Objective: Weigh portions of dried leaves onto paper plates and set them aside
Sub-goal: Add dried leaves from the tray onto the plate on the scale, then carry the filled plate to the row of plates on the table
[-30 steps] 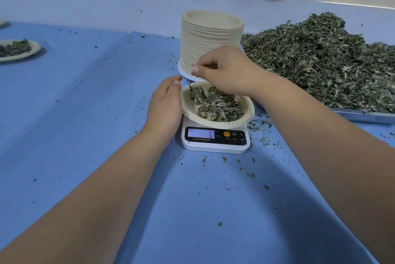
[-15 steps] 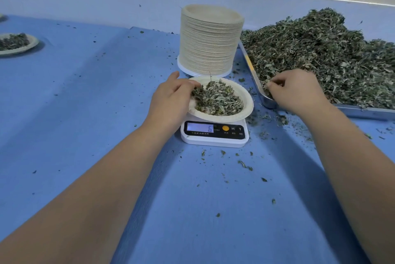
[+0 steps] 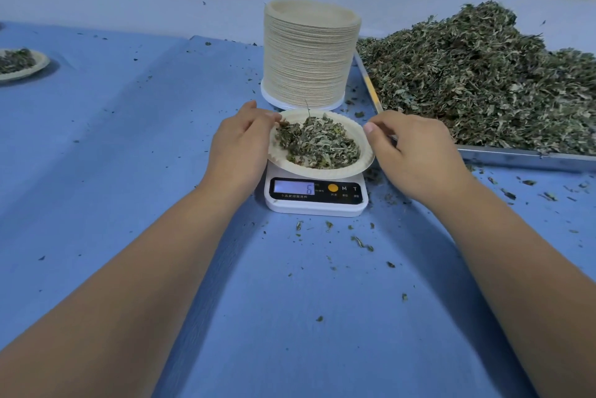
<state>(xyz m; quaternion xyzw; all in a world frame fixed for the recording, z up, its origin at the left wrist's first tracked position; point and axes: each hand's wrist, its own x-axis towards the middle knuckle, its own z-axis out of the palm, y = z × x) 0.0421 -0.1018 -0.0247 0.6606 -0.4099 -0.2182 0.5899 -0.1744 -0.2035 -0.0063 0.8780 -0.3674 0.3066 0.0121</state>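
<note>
Left hand [image 3: 238,146] and right hand [image 3: 416,152] each clasp the plate [image 3: 322,173] by opposite rims, thumbs on top. Leaves [image 3: 317,142] lie between the grips, with the scale [image 3: 317,202] beneath.

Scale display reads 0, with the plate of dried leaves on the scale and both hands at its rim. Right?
No. The head view shows the display reading 6, not 0. The plate of dried leaves is on the scale, left hand and right hand at its rim.

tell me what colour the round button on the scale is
The round button on the scale is orange-yellow, clearest in the head view.
</note>
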